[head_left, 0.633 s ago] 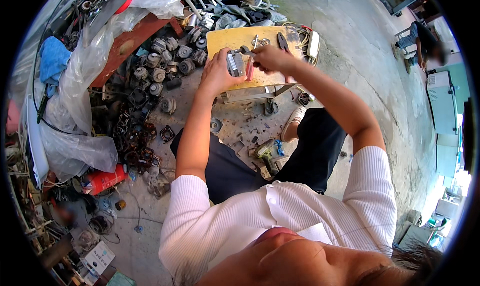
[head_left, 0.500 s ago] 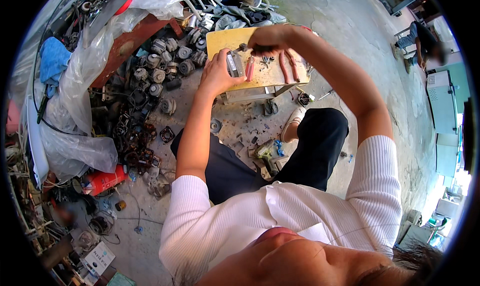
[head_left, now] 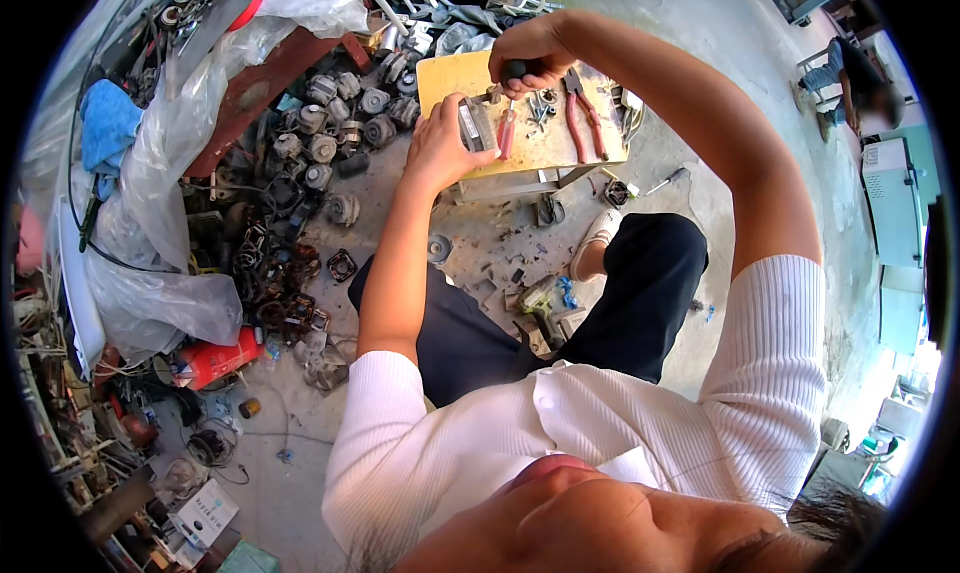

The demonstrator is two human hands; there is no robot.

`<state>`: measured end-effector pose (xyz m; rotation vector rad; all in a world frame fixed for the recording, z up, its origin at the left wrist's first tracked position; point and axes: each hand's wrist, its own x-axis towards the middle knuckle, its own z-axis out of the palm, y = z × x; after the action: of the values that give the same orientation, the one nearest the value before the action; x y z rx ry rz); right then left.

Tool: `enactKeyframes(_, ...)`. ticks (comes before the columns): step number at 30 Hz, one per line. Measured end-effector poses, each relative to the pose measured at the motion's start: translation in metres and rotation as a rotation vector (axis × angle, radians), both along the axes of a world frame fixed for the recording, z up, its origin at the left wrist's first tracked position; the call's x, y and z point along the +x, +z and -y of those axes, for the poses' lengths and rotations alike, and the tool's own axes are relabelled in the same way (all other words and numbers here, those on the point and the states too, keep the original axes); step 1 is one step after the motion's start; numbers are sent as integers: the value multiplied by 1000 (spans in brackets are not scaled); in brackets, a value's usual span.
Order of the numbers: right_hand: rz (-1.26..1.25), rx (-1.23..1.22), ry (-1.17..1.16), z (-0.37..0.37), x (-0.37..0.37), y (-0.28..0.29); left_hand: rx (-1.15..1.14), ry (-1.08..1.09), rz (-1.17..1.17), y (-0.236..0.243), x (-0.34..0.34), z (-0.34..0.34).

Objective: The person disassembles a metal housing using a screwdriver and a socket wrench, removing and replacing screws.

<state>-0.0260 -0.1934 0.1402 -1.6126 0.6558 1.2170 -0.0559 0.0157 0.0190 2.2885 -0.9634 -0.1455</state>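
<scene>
Block (head_left: 478, 123), grey with a pale label, stands at nine o'clock on the yellow table (head_left: 545, 151), which is at twelve from the seated worker (head_left: 590, 413). Closest in, a green drill (head_left: 540, 303) lies between the knees (head_left: 660, 263). Next comes the table's near edge; the block is close to the left edge, so most of the room lies to its right, where yellow surface shows between a red screwdriver (head_left: 507, 136) at seven o'clock and red pliers (head_left: 580, 123) at three. The pliers' handles end by the near edge.

I see the left hand (head_left: 438, 153) clamped on the block, thumb at its near end, fingers round its left side. Farther up, at twelve, the right hand (head_left: 528, 58) has its fingers curled tight round a dark tool (head_left: 514, 70); only a rounded end shows, and I cannot tell whether it touches the block. Small metal bits (head_left: 543, 106) lie just right of there.

Motors (head_left: 340, 133) crowd the ground at half past ten; at one o'clock concrete (head_left: 690, 13) spreads wide. Far off, toward two, is another person (head_left: 868, 73).
</scene>
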Motion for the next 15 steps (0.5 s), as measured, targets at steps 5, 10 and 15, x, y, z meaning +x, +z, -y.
enactKeyframes(5,-134,3,107,5,14,3,-8,-15,0,-1,0,3)
enactKeyframes(10,247,-160,227,-20,-22,-6,-26,-22,-11,-5,3,-2)
enactKeyframes(15,685,-533,533,-46,-77,-64,6,19,-19,-12,5,-3)
